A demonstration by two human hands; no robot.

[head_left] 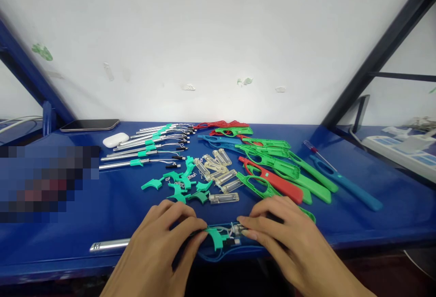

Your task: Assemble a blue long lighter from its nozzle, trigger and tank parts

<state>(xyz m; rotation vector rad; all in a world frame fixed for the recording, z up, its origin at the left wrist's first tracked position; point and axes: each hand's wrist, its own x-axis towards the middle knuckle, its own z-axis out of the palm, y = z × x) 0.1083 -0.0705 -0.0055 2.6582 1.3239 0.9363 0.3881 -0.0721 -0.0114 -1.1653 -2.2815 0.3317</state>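
A blue lighter housing half [218, 257] lies at the table's front edge, between my hands. A teal trigger [216, 239] sits in it, with white wires and a small black piece [232, 241] beside it. My left hand [166, 233] is closed, thumb and fingers pinching the trigger's left end. From under that hand a silver metal tube [109, 245] sticks out to the left. My right hand [282, 229] is closed on a clear fuel tank [237, 229], whose valve end shows at the fingertips. The rest of the tank is hidden by the fingers.
Behind my hands lie loose teal triggers [177, 190], several clear fuel tanks [225, 198] and wired metal tubes [126, 155]. Green housing halves [286, 167], a red one [272, 181] and a blue one [354, 188] spread rightward. A screwdriver [320, 155], phone [90, 125] and white case [116, 140] lie farther back.
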